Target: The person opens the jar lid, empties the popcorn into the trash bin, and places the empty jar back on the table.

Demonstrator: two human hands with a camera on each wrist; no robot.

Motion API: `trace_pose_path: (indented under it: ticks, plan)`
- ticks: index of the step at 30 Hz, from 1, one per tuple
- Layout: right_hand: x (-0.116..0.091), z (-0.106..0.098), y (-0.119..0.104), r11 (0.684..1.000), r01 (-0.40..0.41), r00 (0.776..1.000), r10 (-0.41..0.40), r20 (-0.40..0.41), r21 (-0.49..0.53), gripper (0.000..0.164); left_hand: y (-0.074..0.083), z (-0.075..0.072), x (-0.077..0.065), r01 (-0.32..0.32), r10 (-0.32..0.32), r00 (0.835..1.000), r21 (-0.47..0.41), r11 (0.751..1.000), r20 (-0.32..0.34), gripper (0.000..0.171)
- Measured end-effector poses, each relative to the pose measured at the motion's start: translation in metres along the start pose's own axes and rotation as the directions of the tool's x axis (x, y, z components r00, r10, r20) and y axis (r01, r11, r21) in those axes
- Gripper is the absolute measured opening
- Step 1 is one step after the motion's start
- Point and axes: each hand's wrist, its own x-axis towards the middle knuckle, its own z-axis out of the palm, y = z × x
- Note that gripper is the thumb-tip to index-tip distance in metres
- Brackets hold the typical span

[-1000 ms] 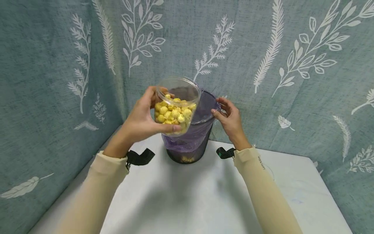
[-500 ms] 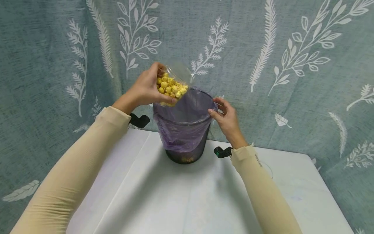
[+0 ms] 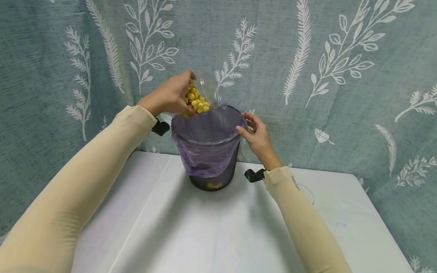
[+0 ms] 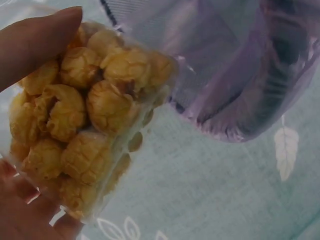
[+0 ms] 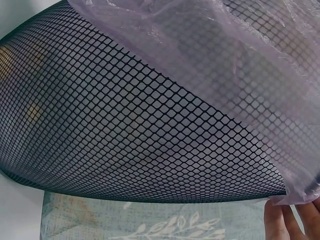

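**Tub of popcorn tipped above a lined bin, table backed by leaf-print cloth**

Blue-green cloth [image 3: 266, 45] hangs along the far side and down both left and right, printed with white fronds and leaves; light folds in it. Your white table [image 3: 259, 227] spreads from the near edge to the foot of the cloth. A straight seam [image 3: 140, 214] runs near to far in its left part; a soft shadow [image 3: 162, 223] slants from the bin toward near left. Cream sleeves [image 3: 307, 220] cover both your forearms, a black wrist mount [image 3: 255, 175] at each cuff. Black mesh bin [image 3: 232, 167] stands upright at the table's far edge, left of middle, purple liner [image 3: 208, 157] folded outward over its rim. Your right hand [image 3: 257, 136] is clamped on the lined rim, right side. Your left hand [image 3: 172, 94] is clamped round a clear tub [image 3: 209, 89], held above the bin's left far rim, mouth tilted right. Yellow popcorn [image 3: 198, 101] sits inside it; more yellow pieces [image 3: 215, 185] show low through the mesh.
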Motion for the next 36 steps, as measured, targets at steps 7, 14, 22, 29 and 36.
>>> trace_pose_path:
  ticks: [7,14,22,29,36]
  plan:
    - [0.002,0.002,0.000,1.000,0.007,1.000,-0.007,0.014,-0.002,0.060,0.002,-0.003,0.007,-0.010,0.004,0.997,0.090,0.996,0.072,0.115]
    - [0.004,0.001,0.000,0.999,0.011,1.000,-0.010,0.011,-0.032,0.062,0.006,-0.005,0.013,-0.034,0.011,0.994,0.213,0.977,0.108,0.109]
    - [0.004,-0.002,-0.002,1.000,0.017,1.000,-0.016,0.017,-0.019,0.062,0.009,-0.006,0.016,-0.051,0.019,0.993,0.270,0.962,0.120,0.105]
    - [0.003,-0.002,-0.002,1.000,0.009,1.000,-0.009,0.010,-0.017,0.061,0.011,-0.005,0.017,-0.074,0.039,0.992,0.293,0.953,0.123,0.102]
    - [0.001,-0.001,-0.001,1.000,-0.006,1.000,0.006,0.012,-0.017,0.061,0.010,0.000,0.016,-0.081,0.040,0.989,0.308,0.948,0.140,0.091]
